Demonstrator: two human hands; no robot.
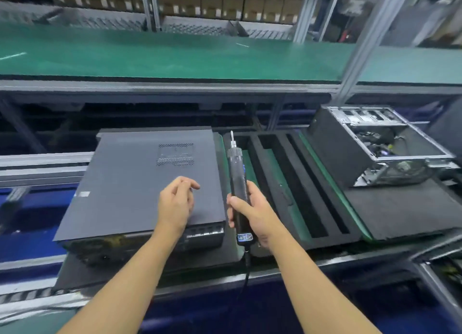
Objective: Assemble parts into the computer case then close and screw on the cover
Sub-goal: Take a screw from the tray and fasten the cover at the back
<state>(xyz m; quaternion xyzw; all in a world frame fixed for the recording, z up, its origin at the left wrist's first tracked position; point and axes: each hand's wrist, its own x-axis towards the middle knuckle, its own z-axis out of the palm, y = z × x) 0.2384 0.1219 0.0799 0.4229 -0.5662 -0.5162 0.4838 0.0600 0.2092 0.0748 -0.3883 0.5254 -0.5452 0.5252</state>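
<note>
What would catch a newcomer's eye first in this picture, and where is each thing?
The long black-and-silver electric screwdriver stands out at centre, gripped by the right hand, tip pointing away. Left of it lies the closed flat dark grey metal computer case, the left hand loose over it. At far right sits an open metal computer case.

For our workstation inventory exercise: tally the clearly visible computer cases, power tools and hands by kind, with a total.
Computer cases: 2 (closed dark grey metal case, open-sided metal case)
Power tools: 1 (black corded electric screwdriver)
Hands: 2 (left hand, right hand)
Total: 5
</note>
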